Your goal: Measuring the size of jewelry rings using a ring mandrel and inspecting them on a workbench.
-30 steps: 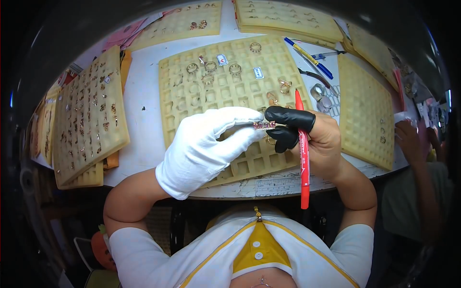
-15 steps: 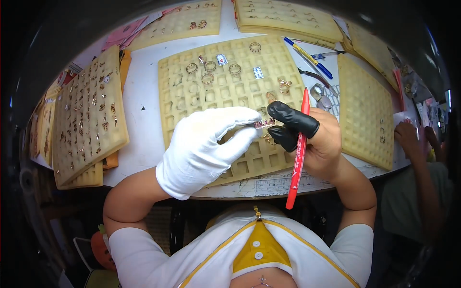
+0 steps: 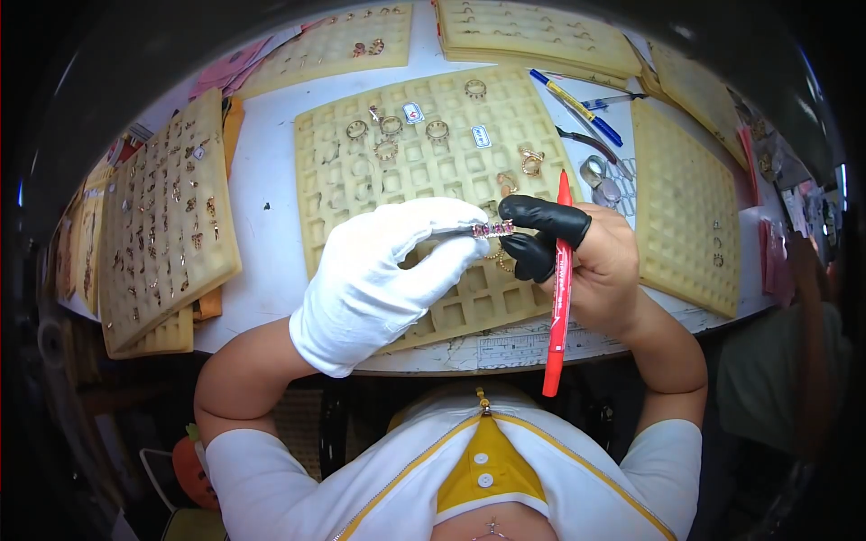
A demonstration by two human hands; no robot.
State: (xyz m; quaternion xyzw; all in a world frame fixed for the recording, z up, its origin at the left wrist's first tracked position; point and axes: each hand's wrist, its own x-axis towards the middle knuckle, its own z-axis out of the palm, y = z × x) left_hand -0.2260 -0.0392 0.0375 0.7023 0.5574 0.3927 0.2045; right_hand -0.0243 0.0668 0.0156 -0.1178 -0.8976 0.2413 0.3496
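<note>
Far left, a tilted cream foam tray (image 3: 167, 225) packed with small gold pieces leans over the table edge, well apart from the work. In the middle lies a wider cream foam grid tray (image 3: 397, 176) with a few gold rings in its far cells. Over its near part, the left hand in a white cloth glove (image 3: 383, 270) pinches one end of a small bar-shaped jewel set with pink stones (image 3: 492, 230), fingers pressed together on it. The right hand (image 3: 595, 261), bare but for black finger cots on thumb and forefinger, pinches the other end, while its remaining fingers clamp a red marker pen (image 3: 560, 279) upright, tip pointing far.

The piece is held in the air between both hands, above the tray. To do this inspection well, I judge it best to hold only the metal ends, keep the stones facing up, stay over the tray in case it slips, and keep the pen tip off the piece.
</note>
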